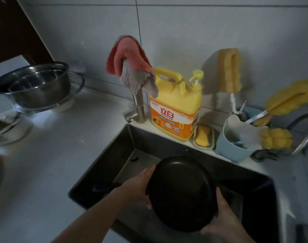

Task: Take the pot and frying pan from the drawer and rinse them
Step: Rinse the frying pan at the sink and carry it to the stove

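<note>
counter [65,155]: pot [32,85], detergent jug [176,106]

The frying pan [182,193] hides its handle and most fingers of both hands.

A yellow detergent jug [176,106] with an orange label and a pump stands on the ledge behind the sink [100,174], just beside a steel tap [138,104] draped with a pink cloth [127,55] and a grey cloth [137,80]. To its right lie a yellow sponge [203,135] in a pale dish, a light blue tub [232,148] holding a white rag and another yellow scrubber, and a yellow brush [228,69] hanging on the tiled wall [202,28]. On the white counter [65,148] at far left sits what may be a dish of utensils [4,127], too blurred to tell.
</note>
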A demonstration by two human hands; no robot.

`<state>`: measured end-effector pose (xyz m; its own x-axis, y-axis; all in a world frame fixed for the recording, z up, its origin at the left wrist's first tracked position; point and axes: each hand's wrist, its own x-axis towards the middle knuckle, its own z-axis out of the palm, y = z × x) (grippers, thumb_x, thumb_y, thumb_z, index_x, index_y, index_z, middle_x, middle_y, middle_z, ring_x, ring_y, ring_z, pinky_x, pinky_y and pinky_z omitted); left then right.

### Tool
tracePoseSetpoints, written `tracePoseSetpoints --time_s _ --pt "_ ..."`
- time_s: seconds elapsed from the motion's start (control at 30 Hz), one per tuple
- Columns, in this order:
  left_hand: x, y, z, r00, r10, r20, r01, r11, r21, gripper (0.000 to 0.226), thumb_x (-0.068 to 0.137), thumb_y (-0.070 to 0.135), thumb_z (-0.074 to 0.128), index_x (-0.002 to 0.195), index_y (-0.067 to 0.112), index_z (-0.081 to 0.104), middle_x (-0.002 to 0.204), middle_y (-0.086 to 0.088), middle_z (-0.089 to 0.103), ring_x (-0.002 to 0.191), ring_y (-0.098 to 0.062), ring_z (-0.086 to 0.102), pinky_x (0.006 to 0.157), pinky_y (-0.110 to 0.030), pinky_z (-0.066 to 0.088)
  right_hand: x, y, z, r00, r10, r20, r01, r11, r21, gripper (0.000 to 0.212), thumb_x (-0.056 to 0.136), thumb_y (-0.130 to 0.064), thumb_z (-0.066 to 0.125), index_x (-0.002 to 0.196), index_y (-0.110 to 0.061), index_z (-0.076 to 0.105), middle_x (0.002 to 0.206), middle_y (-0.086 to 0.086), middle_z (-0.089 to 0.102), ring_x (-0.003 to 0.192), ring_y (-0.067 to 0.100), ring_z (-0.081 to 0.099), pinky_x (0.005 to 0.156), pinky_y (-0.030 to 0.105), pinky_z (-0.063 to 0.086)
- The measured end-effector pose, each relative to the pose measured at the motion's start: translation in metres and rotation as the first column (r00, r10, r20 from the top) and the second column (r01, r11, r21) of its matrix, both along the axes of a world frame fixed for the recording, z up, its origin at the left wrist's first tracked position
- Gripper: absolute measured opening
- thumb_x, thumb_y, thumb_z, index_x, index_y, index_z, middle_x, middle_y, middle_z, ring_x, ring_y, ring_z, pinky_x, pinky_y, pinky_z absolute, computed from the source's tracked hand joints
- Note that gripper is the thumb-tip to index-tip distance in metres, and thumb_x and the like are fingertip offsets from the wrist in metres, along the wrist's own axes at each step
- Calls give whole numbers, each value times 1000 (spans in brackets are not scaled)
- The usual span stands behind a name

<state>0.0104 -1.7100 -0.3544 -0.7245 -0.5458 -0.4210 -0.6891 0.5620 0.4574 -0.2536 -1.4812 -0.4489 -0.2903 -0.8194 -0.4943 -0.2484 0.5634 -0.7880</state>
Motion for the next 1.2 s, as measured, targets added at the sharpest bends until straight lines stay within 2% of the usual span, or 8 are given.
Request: tracePoseSetpoints --time_s 0.1,0.27,0.47,0.63,0.8,1.0,1.1,1.2 --pt "9 -9 -26 1000 3 21 -3 1000 19 145 53 35 89 148 37 -20 159 4 3 142 -23 27 111 -44 35 19 -20 24 990 16 -141 -14 1000 13 175 3 -77 76 144 -43 -21 143 -25 12 136 -1 18 116 21 18" --pt "30 -22 -70 1000 21 7 -22 996 84 144 49 42 90 147 43 -16 159 4 7 145 -19 18 114 -43 32 33 -36 -8 963 110 -248 -112 994 5 161 22 -61 91 153 -35 1 142 -18 33 137 8 36 112 30 35" --pt "42 -29 -93 999 39 33 -42 994 104 140 54 26 91 143 38 -17 158 0 6 144 -18 15 112 -26 19 48 -59 -27 964 155 -217 -166 986 -33 162 24 -47 93 154 -26 -1 149 -20 18 138 -2 25 106 0 13" --pt "54 -37 -113 994 80 71 -88 991 104 139 58 25 90 149 26 -14 159 -3 5 145 -19 15 108 -18 17 54 -72 -45 959 159 -232 -161 987 11 163 24 -48 90 154 -23 -5 154 -15 17 141 2 23 115 15 20" --pt "51 -38 -123 987 83 141 -102 986 133 141 60 25 89 148 23 -21 160 -4 -4 145 -20 14 111 -22 20 54 -70 -66 960 181 -213 -179 983 29 162 24 -47 91 137 -50 -25 153 -19 15 141 5 27 113 23 29" --pt "46 -35 -132 985 94 148 -119 978 172 142 60 22 88 147 23 -24 160 -5 -4 146 -20 10 112 -21 17 54 -71 -74 943 157 -294 -159 987 18 154 39 -38 92 134 -38 -29 144 -25 4 145 12 27 112 25 31" --pt "43 -37 -125 983 124 136 -152 964 220 140 58 43 88 151 21 -14 160 -5 4 146 -18 13 113 -22 18 53 -72 -77 938 166 -305 -161 986 39 157 37 -44 91 132 -37 -34 145 -25 -5 147 11 20 115 28 29" --pt "30 -34 -97 954 297 48 -301 939 164 124 55 81 66 151 17 20 152 -6 32 138 -20 33 111 -23 25 52 -72 -78 939 178 -295 -170 984 50 157 34 -51 86 129 -42 -38 146 -23 -5 147 9 19 115 23 27"
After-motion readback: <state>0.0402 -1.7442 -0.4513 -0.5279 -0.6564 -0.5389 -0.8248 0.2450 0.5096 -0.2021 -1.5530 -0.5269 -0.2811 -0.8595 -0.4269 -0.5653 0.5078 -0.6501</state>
